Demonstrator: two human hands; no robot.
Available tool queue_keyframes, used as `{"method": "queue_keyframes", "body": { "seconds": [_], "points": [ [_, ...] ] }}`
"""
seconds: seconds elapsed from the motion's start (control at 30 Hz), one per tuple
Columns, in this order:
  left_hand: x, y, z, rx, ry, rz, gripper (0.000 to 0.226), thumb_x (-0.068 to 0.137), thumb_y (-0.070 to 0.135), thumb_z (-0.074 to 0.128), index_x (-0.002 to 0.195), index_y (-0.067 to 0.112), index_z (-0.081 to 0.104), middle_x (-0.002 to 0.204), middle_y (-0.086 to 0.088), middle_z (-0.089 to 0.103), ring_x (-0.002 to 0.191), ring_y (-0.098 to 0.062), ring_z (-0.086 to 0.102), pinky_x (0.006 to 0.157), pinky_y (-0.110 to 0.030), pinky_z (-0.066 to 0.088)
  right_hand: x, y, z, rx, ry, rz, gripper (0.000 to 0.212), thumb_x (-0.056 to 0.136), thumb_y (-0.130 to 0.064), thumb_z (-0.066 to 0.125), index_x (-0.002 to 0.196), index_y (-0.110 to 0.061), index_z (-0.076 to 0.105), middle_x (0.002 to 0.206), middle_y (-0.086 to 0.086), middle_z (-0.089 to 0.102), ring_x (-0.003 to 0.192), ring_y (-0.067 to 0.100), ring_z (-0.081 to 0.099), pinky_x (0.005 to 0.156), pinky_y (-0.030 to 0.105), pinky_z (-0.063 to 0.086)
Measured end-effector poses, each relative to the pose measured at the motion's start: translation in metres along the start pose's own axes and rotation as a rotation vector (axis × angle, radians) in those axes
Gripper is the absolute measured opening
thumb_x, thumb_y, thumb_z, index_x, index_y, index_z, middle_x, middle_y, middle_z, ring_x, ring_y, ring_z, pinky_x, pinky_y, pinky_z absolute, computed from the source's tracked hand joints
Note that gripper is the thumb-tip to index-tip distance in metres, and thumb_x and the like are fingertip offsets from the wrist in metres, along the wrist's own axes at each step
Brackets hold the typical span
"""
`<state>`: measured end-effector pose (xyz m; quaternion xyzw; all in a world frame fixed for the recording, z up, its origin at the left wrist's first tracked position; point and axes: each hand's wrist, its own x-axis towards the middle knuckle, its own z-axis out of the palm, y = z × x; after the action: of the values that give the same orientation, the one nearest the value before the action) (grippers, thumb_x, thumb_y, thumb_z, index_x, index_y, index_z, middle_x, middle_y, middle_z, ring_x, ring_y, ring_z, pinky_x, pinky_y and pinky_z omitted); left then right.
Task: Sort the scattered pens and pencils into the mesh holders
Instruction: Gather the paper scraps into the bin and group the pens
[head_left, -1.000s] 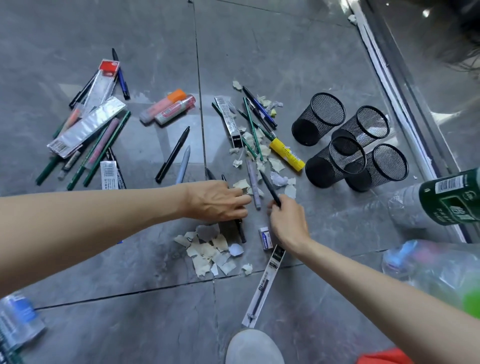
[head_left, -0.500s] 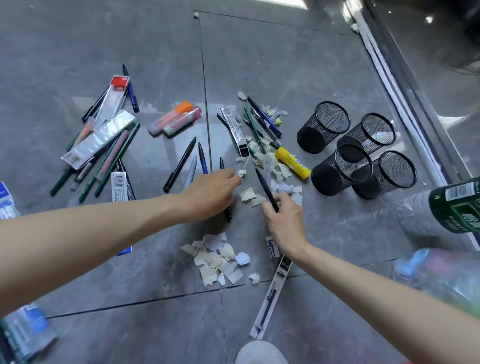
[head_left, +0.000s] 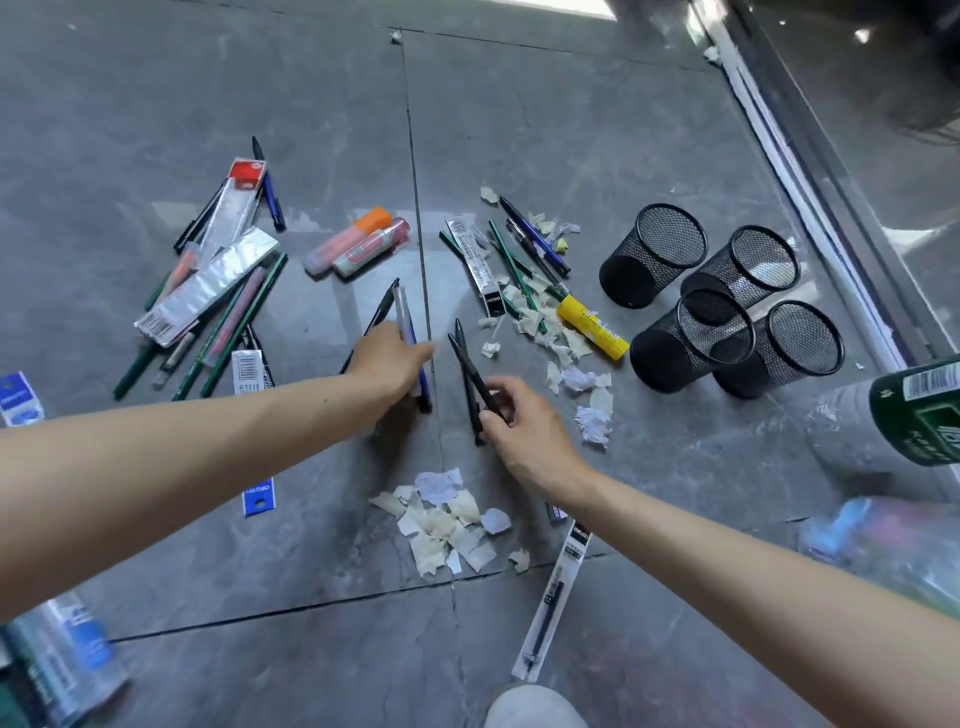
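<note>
Black pens (head_left: 469, 370), judged light, stiff, slick: your right hand (head_left: 524, 423) pinches them mid-barrel; your left hand (head_left: 387, 364) clasps other pens (head_left: 401, 312).

Tiled indoor floor (head_left: 571, 130), room type unclear
A grout line (head_left: 410, 156) and a metal door track (head_left: 795, 171) are seen.

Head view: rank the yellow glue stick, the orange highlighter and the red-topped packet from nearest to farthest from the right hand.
From the right hand, which holds two black pens:
1. Yellow glue stick, nearest, just beyond it to the right.
2. Orange highlighter, farther, up left across the tile joint.
3. Red-topped packet, farthest, in the left pile.
</note>
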<state>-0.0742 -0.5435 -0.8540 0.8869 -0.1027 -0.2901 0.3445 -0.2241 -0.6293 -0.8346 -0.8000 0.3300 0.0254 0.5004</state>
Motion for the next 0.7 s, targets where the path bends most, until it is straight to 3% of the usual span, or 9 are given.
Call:
{"method": "queue_keyframes", "body": {
  "seconds": [0.07,0.13,0.2,0.27,0.37,0.47,0.53,0.63,0.7],
  "points": [
    [0.002,-0.003,-0.005,0.069,0.083,-0.014,0.029,0.089,0.032,0.059,0.104,0.009,0.049,0.096,-0.008,0.054,0.086,-0.028,0.052,0.069,-0.031,0.035,0.002,-0.008,0.001,0.122,-0.102,0.011,0.048,0.092,-0.013,0.055,0.138,-0.014,0.042,0.117,0.004,0.055,0.106,0.017,0.058,0.088,0.022,0.047],
    [0.001,-0.004,-0.005,0.132,0.182,0.017,0.03,0.09,0.026,0.054,0.114,0.01,0.046,0.11,-0.009,0.053,0.096,-0.031,0.053,0.072,-0.034,0.037,0.005,-0.013,0.002,0.165,-0.132,-0.034,0.046,0.093,-0.011,0.054,0.138,-0.011,0.043,0.123,0.006,0.056,0.113,0.015,0.056,0.093,0.022,0.044],
    [-0.005,-0.005,-0.003,0.15,0.201,0.114,0.028,0.089,0.021,0.049,0.115,0.013,0.045,0.11,-0.008,0.054,0.095,-0.032,0.054,0.073,-0.035,0.04,0.006,-0.008,-0.002,-0.004,-0.008,-0.088,0.029,0.093,-0.012,0.054,0.121,-0.013,0.058,0.11,0.003,0.062,0.099,0.015,0.059,0.087,0.024,0.045],
    [-0.012,-0.007,0.0,0.274,0.082,0.33,0.027,0.09,0.024,0.049,0.115,0.016,0.045,0.1,-0.006,0.058,0.088,-0.031,0.057,0.069,-0.035,0.042,0.002,0.006,-0.015,-0.28,0.129,-0.052,0.012,0.09,-0.021,0.057,0.102,-0.018,0.059,0.095,-0.001,0.061,0.087,0.016,0.056,0.075,0.028,0.044],
    [-0.019,-0.011,0.007,0.604,-0.17,0.568,0.024,0.093,0.029,0.047,0.114,0.016,0.047,0.108,-0.008,0.061,0.093,-0.03,0.059,0.07,-0.037,0.043,-0.013,0.031,-0.035,-0.619,0.049,0.116,0.036,0.079,-0.046,0.066,0.091,-0.019,0.047,0.085,-0.004,0.056,0.08,0.021,0.053,0.062,0.033,0.036],
    [-0.018,-0.013,0.009,0.698,-0.16,0.533,0.006,0.093,0.017,0.042,0.095,0.013,0.039,0.099,-0.014,0.059,0.084,-0.033,0.056,0.064,-0.039,0.043,-0.026,0.043,-0.04,-0.823,-0.119,0.207,0.052,0.07,-0.053,0.072,0.094,-0.017,0.043,0.091,0.001,0.06,0.088,0.026,0.057,0.062,0.032,0.034],
    [-0.016,-0.016,0.007,0.674,-0.102,0.485,0.009,0.091,0.013,0.04,0.092,0.015,0.031,0.093,-0.014,0.057,0.073,-0.033,0.05,0.059,-0.039,0.039,-0.028,0.047,-0.038,-0.828,-0.167,0.202,0.045,0.072,-0.041,0.074,0.095,-0.016,0.044,0.095,0.005,0.061,0.091,0.027,0.057,0.063,0.031,0.034],
    [-0.019,-0.017,0.004,0.569,-0.04,0.519,0.01,0.092,0.019,0.043,0.098,0.015,0.037,0.089,-0.009,0.058,0.068,-0.028,0.046,0.06,-0.036,0.039,-0.024,0.042,-0.034,-0.661,-0.114,0.185,0.025,0.077,-0.027,0.066,0.091,-0.018,0.046,0.09,0.004,0.06,0.086,0.026,0.056,0.061,0.031,0.035],
    [-0.027,-0.014,0.006,0.482,-0.147,0.597,0.019,0.093,0.033,0.048,0.106,0.019,0.044,0.08,0.005,0.057,0.065,-0.016,0.048,0.06,-0.033,0.038,-0.015,0.033,-0.03,-0.445,-0.061,0.162,0.021,0.079,-0.023,0.064,0.095,-0.017,0.052,0.081,0.001,0.058,0.08,0.022,0.056,0.064,0.031,0.041]
  ]
}}
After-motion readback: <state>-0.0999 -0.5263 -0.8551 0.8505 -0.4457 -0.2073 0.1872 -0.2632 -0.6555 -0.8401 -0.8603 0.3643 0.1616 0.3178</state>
